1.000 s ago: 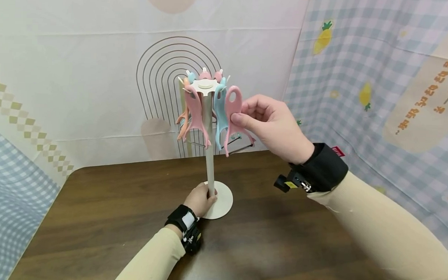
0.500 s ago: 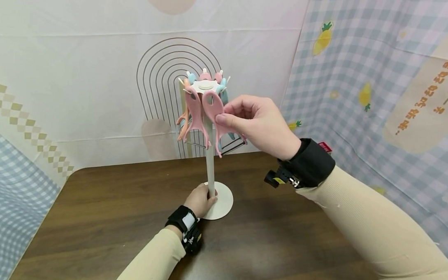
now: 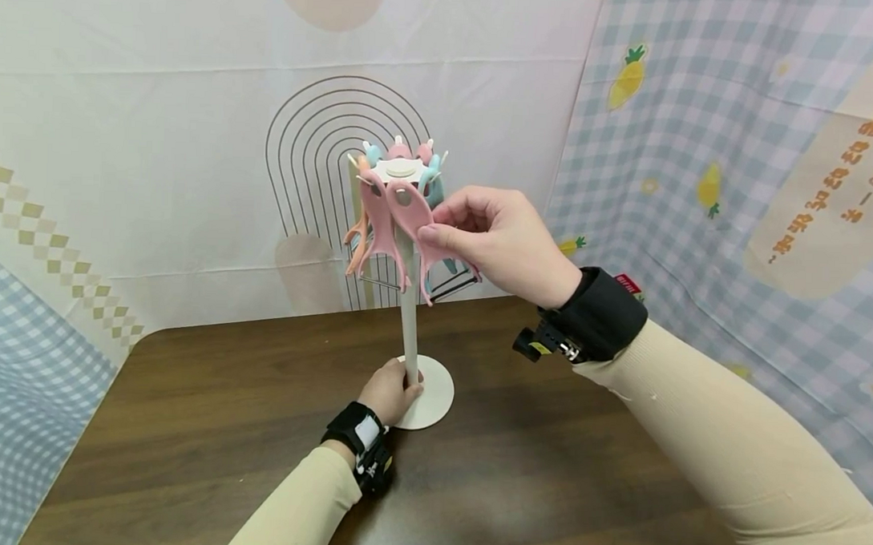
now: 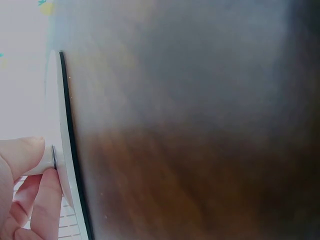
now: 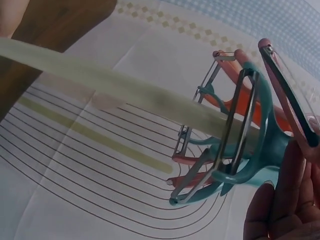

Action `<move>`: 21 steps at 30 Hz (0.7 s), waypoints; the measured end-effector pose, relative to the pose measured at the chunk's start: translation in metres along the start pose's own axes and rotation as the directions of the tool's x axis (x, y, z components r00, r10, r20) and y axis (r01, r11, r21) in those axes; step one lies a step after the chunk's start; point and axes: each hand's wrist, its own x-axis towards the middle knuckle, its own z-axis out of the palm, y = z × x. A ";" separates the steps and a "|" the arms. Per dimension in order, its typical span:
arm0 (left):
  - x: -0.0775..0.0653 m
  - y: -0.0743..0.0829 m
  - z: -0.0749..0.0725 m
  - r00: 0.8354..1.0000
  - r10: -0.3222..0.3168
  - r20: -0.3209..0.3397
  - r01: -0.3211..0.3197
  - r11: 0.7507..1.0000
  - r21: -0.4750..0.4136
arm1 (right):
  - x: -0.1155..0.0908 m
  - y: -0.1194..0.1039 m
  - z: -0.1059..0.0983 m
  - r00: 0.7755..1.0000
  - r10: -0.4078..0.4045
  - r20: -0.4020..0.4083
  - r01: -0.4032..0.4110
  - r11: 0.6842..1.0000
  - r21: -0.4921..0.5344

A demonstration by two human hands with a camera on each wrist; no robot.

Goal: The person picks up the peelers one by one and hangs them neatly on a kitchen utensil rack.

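A white stand [image 3: 410, 320] carries pink, blue and orange Y-shaped peelers hung around its hooked top. Low on its pole, just above the round base, my left hand [image 3: 389, 391] curls its fingers and thumb around it, as the left wrist view also shows. Between thumb and fingers my right hand [image 3: 506, 244] pinches a pink peeler [image 3: 412, 213] at the front of the hooked top. Its blade hangs downward. Whether its hole is on a hook cannot be told. A second pink peeler [image 3: 382, 226] hangs just left of it, and a blue peeler [image 5: 250, 125] is close behind.
The stand's round base [image 3: 435, 394] rests on a dark wooden table [image 3: 243, 426]. Close behind the stand is a white cloth backdrop [image 3: 187, 184] with printed arches. A checked blue cloth [image 3: 672, 128] hangs at the right.
My right hand has brought the pink peeler leftward and slightly down, from beside the blue peeler to the front of the stand's top. The left hand keeps its place on the pole.
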 end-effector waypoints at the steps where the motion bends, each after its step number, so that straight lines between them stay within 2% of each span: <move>1: 0.000 0.000 0.000 1.000 0.000 0.000 0.000 1.000 0.001 | -0.001 -0.004 0.000 1.000 0.008 -0.002 -0.008 1.000 -0.003; 4: 0.001 0.001 0.001 1.000 0.003 -0.009 -0.003 1.000 0.006 | -0.005 -0.012 0.000 1.000 0.012 -0.003 -0.012 1.000 -0.028; 8: 0.000 0.002 0.001 1.000 0.015 -0.022 -0.015 1.000 0.010 | -0.007 -0.011 -0.001 1.000 0.000 0.009 0.001 0.999 -0.044; 15: -0.002 -0.002 -0.001 1.000 -0.017 0.005 0.017 1.000 -0.010 | -0.012 -0.005 -0.002 0.999 -0.021 0.032 0.022 0.998 -0.056; 19: -0.004 -0.004 -0.003 1.000 -0.020 0.018 0.020 1.000 -0.019 | -0.016 0.005 -0.003 1.000 -0.007 0.018 0.009 0.994 -0.106; 21: -0.005 -0.004 -0.006 0.999 -0.019 0.041 0.020 0.999 -0.039 | -0.019 0.020 -0.006 1.000 0.010 -0.012 -0.011 0.990 -0.137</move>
